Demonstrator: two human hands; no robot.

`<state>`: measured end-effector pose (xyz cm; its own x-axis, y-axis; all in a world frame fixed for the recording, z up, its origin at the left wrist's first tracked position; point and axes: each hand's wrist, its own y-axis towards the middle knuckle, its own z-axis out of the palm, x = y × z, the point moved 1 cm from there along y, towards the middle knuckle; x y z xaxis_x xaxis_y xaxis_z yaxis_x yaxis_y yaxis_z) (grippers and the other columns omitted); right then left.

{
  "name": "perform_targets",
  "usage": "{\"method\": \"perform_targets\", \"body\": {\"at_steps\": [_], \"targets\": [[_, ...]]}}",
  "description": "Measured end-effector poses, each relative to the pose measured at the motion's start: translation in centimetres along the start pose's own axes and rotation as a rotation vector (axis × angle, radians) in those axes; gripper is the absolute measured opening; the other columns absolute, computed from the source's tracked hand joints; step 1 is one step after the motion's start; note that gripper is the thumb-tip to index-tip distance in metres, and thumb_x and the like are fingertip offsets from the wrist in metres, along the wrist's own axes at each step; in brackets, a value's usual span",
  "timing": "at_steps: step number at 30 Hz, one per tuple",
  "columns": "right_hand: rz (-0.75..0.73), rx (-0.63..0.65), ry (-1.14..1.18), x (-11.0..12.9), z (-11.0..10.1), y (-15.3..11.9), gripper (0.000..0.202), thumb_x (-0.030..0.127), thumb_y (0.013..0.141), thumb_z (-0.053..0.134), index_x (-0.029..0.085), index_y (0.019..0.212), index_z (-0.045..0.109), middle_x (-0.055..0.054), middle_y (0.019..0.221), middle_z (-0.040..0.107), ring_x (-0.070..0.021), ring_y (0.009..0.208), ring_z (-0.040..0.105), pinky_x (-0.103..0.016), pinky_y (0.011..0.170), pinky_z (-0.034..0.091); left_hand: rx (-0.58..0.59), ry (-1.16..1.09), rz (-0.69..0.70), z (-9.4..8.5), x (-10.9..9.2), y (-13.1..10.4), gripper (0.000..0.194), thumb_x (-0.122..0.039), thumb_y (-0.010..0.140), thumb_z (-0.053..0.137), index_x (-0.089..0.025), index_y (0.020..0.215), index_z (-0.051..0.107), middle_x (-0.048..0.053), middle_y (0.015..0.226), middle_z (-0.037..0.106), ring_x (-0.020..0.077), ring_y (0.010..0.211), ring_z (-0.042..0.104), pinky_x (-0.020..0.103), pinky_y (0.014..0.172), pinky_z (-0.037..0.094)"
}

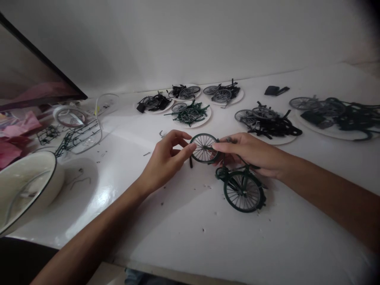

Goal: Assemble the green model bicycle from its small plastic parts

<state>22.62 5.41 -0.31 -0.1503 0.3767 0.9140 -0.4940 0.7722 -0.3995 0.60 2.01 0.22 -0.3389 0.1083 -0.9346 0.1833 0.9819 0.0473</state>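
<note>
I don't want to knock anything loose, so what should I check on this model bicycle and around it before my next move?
1. Right hand supporting the model bicycle: ok, thumb at the upper wheel.
2. Left hand at that wheel: ok, thumb at its rim; firmness of grip, cannot tell.
3. Upper wheel seated in the frame: cannot tell, the right hand hides part of the join.
4. Table free of loose bits: not ok, small specks lie scattered near the bicycle.
5. Bowl away from the left hand: ok, apart at far left.
</note>
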Motion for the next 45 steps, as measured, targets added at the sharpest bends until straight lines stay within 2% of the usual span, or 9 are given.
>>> {"method": "perform_targets", "body": {"at_steps": [4, 7, 10, 12, 15, 18, 31, 37, 45], "targets": [[0.111, 0.068, 0.192, 0.0, 0.3, -0.3, 0.024, 0.038, 0.088, 0.068, 0.015, 0.085, 0.073, -0.008, 0.080, 0.076, -0.0149, 0.068, 0.072, -0.019, 0.058, 0.057, -0.048, 0.028, 0.079, -0.5, 0.0, 0.0, 0.025, -0.041, 0.095, 0.056, -0.020, 0.108, 0.056, 0.007, 0.102, 0.059, 0.0097, 0.069, 0.054, 0.021, 0.053, 0.047], [0.169, 0.122, 0.250, -0.2, 0.7, -0.5, 0.025, 0.036, 0.091, 0.065, 0.013, 0.084, 0.073, -0.009, 0.078, 0.076, -0.0134, 0.064, 0.070, -0.018, 0.055, 0.057, -0.067, 0.220, 0.320, -1.1, -0.6, -0.2, 0.023, -0.035, 0.093, 0.060, -0.020, 0.110, 0.055, 0.008, 0.110, 0.058, 0.0159, 0.088, 0.057, 0.029, 0.074, 0.051], [0.154, 0.107, 0.237, -0.3, 1.0, -0.6, 0.024, 0.035, 0.090, 0.066, 0.013, 0.088, 0.074, -0.010, 0.084, 0.077, -0.0143, 0.069, 0.071, -0.019, 0.061, 0.058, 0.071, 0.485, 0.582, -1.2, -1.6, -0.7, 0.033, -0.031, 0.088, 0.066, -0.023, 0.118, 0.055, 0.009, 0.121, 0.056, 0.0238, 0.111, 0.052, 0.040, 0.097, 0.045], [0.146, 0.090, 0.228, -0.4, 1.0, -0.6, 0.024, 0.037, 0.088, 0.069, 0.013, 0.086, 0.074, -0.010, 0.085, 0.077, -0.0149, 0.071, 0.071, -0.020, 0.064, 0.059, 0.202, 0.603, 0.654, -0.8, -2.1, -1.1, 0.037, -0.030, 0.088, 0.066, -0.024, 0.123, 0.055, 0.010, 0.129, 0.054, 0.0274, 0.120, 0.047, 0.046, 0.104, 0.039], [0.139, 0.065, 0.230, -0.4, 1.1, -0.7, 0.021, 0.036, 0.086, 0.071, 0.016, 0.081, 0.073, -0.007, 0.080, 0.075, -0.0137, 0.068, 0.070, -0.019, 0.062, 0.058, 0.334, 0.652, 0.666, 0.1, -2.3, -1.7, 0.032, -0.027, 0.090, 0.064, -0.024, 0.121, 0.059, 0.009, 0.141, 0.049, 0.0286, 0.126, 0.043, 0.046, 0.106, 0.036], [0.122, 0.091, 0.222, -0.3, 1.2, -0.8, 0.021, 0.036, 0.088, 0.068, 0.017, 0.080, 0.074, -0.005, 0.079, 0.075, -0.0133, 0.067, 0.070, -0.019, 0.060, 0.057, 0.357, 0.639, 0.656, 0.5, -2.2, -1.9, 0.022, -0.025, 0.090, 0.065, -0.023, 0.112, 0.063, 0.008, 0.143, 0.047, 0.0280, 0.128, 0.041, 0.045, 0.108, 0.034], [0.102, 0.110, 0.091, -0.3, 1.1, -0.7, 0.027, 0.043, 0.087, 0.068, 0.017, 0.084, 0.075, -0.011, 0.087, 0.077, -0.0178, 0.076, 0.073, -0.021, 0.065, 0.059, 0.214, 0.614, 0.606, -0.7, -2.0, -1.1, 0.026, -0.034, 0.090, 0.066, -0.025, 0.113, 0.058, 0.007, 0.132, 0.056, 0.0254, 0.118, 0.049, 0.042, 0.104, 0.033], [0.072, 0.084, 0.104, -0.3, 1.3, -0.9, 0.022, 0.039, 0.082, 0.074, 0.018, 0.079, 0.074, -0.008, 0.082, 0.077, -0.0148, 0.069, 0.071, -0.020, 0.061, 0.056, 0.209, 0.590, 0.600, -0.6, -1.6, -1.0, 0.053, -0.035, 0.086, 0.072, -0.024, 0.131, 0.048, 0.008, 0.133, 0.058, 0.0246, 0.123, 0.050, 0.040, 0.106, 0.034], [0.074, 0.096, 0.116, -0.4, 1.3, -0.9, 0.021, 0.039, 0.086, 0.070, 0.019, 0.082, 0.074, -0.007, 0.084, 0.077, -0.0163, 0.076, 0.073, -0.020, 0.064, 0.058, 0.190, 0.634, 0.630, -0.5, -1.3, -1.1, 0.056, -0.031, 0.086, 0.073, -0.025, 0.134, 0.045, 0.006, 0.129, 0.064, 0.0205, 0.117, 0.060, 0.043, 0.116, 0.017]]}}
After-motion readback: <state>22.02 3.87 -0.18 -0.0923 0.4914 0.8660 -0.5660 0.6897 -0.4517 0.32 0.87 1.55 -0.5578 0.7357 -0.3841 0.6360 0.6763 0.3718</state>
